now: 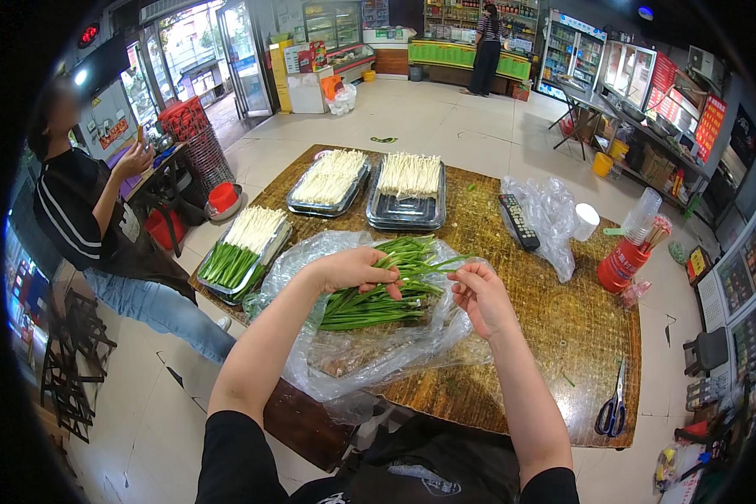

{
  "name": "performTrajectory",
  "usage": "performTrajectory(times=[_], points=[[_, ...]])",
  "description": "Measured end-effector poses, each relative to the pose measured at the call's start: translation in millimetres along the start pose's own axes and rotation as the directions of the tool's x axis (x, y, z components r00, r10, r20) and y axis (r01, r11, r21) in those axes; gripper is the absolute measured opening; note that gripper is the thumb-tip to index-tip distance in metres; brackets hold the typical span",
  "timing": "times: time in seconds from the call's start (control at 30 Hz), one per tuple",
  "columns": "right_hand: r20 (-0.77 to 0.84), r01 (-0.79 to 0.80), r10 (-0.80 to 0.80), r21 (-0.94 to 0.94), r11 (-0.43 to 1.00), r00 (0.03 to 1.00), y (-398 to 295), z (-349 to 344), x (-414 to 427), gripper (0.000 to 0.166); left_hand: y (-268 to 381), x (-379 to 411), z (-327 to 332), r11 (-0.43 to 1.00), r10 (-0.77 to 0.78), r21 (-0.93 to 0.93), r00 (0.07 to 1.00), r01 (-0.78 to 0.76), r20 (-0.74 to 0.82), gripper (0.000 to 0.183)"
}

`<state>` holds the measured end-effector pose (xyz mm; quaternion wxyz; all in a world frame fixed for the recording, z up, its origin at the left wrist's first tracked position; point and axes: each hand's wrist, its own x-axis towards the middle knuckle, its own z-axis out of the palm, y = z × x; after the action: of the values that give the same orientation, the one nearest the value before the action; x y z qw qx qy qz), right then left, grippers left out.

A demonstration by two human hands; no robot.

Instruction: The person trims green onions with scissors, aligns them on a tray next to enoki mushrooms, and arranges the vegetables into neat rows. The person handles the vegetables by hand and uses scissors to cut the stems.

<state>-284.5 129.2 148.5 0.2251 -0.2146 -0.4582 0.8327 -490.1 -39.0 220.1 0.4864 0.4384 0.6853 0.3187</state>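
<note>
My left hand is closed around a small bunch of green chives above the table. At their right end, my right hand pinches the tip of a strand between thumb and fingers. Beneath my hands, a loose pile of chives lies on an opened clear plastic bag. To the left, a clear tray holds cut chives beside enoki mushrooms. Behind the bag sit another tray of enoki mushrooms and a stack of black-bottomed trays with enoki in the top one.
The worn wooden table carries scissors at its right front corner. Further back are a remote control, a crumpled plastic bag, a paper cup and a red container of skewers. A person stands at the left.
</note>
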Motion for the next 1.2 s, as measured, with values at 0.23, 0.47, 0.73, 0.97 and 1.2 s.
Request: performTrajectory(times=[0.23, 0.47, 0.73, 0.97, 1.2], points=[[0.058, -0.053, 0.039, 0.280, 0.958, 0.998, 1, 7, -1, 0.006, -4, 2, 1, 0.999, 0.039, 0.021, 0.999, -0.039, 0.005, 0.019], [0.108, -0.005, -0.027, 0.288, 0.958, 0.994, 10, 11, 8, 0.014, -12, 4, 0, 0.995, 0.077, -0.069, 0.996, -0.073, 0.049, 0.017], [0.091, 0.156, -0.151, -0.056, 0.986, 0.984, 9, 25, 8, 0.011, -14, 1, -1, 0.996, 0.085, -0.052, 0.989, -0.079, 0.123, 0.027], [0.087, 0.116, -0.105, -0.134, 0.984, 0.991, 8, 35, 6, 0.013, -5, 6, 2, 0.996, 0.078, -0.048, 0.988, -0.072, 0.136, 0.035], [0.035, 0.122, -0.117, -0.265, 0.956, 0.993, 9, 52, 4, 0.018, -9, 11, 4, 0.998, 0.055, -0.042, 0.994, -0.051, 0.091, 0.030]])
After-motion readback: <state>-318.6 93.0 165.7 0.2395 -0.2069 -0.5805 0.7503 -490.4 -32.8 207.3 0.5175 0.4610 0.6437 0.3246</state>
